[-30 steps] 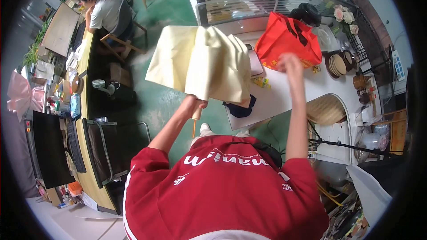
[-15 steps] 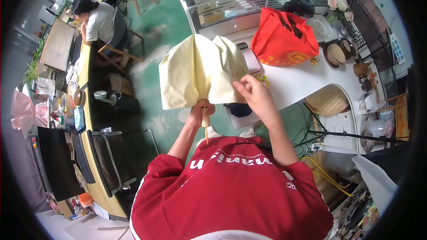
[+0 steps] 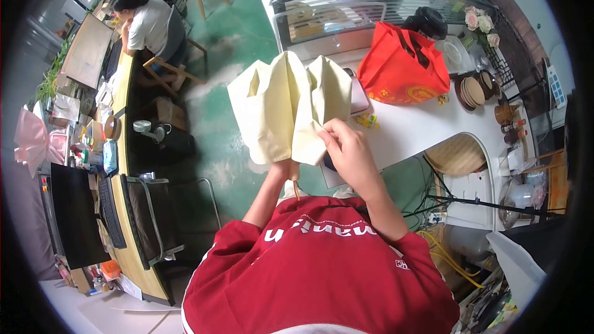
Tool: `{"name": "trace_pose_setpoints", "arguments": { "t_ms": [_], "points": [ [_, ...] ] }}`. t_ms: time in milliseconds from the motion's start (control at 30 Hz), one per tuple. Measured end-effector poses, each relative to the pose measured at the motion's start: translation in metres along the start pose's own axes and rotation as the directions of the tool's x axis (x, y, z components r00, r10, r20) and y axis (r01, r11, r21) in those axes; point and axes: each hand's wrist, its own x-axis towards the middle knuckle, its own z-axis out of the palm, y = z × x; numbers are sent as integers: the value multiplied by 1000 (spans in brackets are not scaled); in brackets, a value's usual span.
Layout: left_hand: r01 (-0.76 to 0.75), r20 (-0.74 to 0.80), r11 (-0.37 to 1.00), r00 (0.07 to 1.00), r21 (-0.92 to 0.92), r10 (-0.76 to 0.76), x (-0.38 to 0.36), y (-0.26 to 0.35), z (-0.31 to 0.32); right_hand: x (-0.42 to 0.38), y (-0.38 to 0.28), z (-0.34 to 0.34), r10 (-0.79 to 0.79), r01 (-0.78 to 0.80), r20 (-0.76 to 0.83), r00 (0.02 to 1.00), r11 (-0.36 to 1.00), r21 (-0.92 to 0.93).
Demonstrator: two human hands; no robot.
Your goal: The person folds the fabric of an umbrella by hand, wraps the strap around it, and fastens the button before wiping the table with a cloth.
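A pale yellow umbrella point(image 3: 278, 108) hangs half folded in front of my chest, its canopy drooping in loose folds. My left hand point(image 3: 281, 169) is wrapped round the handle just under the cloth, and the canopy hides most of its fingers. Below that hand the light wooden handle's end point(image 3: 294, 174) shows, with a thin brown cord hanging from it. My right hand point(image 3: 350, 153) pinches the canopy's lower right edge between thumb and forefinger.
On the white desk point(image 3: 402, 127) to the right stand a red bag point(image 3: 402, 68) and round wooden coasters point(image 3: 471, 93). A person point(image 3: 148, 21) sits at the long desk on the left. A black-backed chair point(image 3: 151, 219) is at my left.
The canopy has sunk lower over my left hand, covering more of it. My right hand has moved down with the cloth edge and now pinches it. The view has shifted slightly.
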Motion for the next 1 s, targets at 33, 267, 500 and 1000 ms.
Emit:
{"name": "trace_pose_setpoints", "arguments": {
  "t_ms": [33,267,500,1000],
  "points": [
    [-54,55,987,997,149,46,5,0,-3,-1,-4,-6,83,-85,70,994,996,37],
    [332,77,940,942,-74,-326,-7,19,-3,15,-12,-54,373,-346,154,915,922,-174],
    [212,-57,977,975,-18,-213,-12,9,1,0,26,-25,329,-289,167,929,931,-223],
    [-71,-28,995,997,-68,69,-26,10,30,-29,49,18,213,-228,130,968,537,812]
  ]
}}
